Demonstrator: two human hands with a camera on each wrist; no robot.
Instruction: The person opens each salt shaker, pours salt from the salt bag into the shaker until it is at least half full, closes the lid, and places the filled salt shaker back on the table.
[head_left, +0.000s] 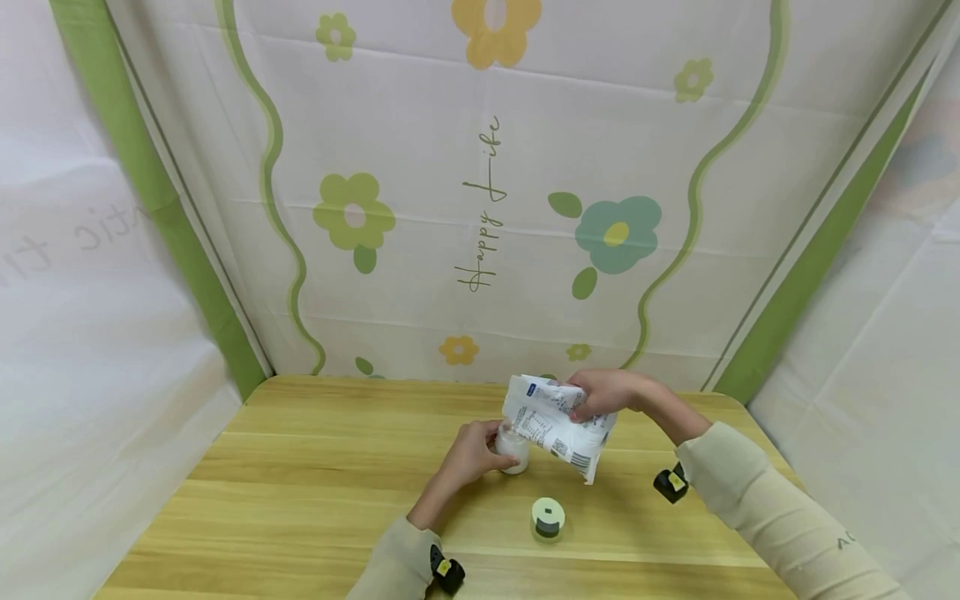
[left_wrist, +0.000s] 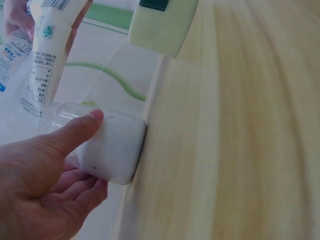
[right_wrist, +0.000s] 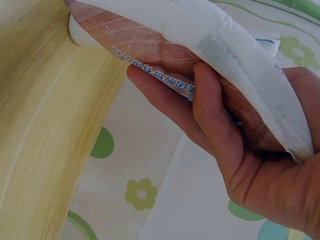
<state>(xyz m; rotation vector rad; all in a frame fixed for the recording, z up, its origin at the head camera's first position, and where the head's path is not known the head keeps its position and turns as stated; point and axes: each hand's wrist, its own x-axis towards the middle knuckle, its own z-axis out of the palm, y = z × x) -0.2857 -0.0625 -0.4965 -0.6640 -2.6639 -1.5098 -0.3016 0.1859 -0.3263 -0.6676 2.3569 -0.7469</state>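
Note:
My left hand (head_left: 471,454) holds a small clear jar (head_left: 513,454) upright on the wooden table, thumb on one side and fingers on the other. White stuff fills much of the jar in the left wrist view (left_wrist: 117,145). In my right hand (head_left: 609,393) is a white printed plastic bag (head_left: 551,421), tilted so its lower left corner is at the jar's mouth. The right wrist view shows fingers curled under the bag's pinkish printed side (right_wrist: 150,45). Whether anything flows out cannot be seen. A pale green lid (head_left: 548,517) with a dark clasp lies nearer me.
The wooden table (head_left: 300,483) ends at a white curtain (head_left: 420,283) with printed flowers. More curtains hang at the left and right sides. Each sleeve carries a black wrist device, one by the left cuff (head_left: 447,575) and one by the right cuff (head_left: 671,483).

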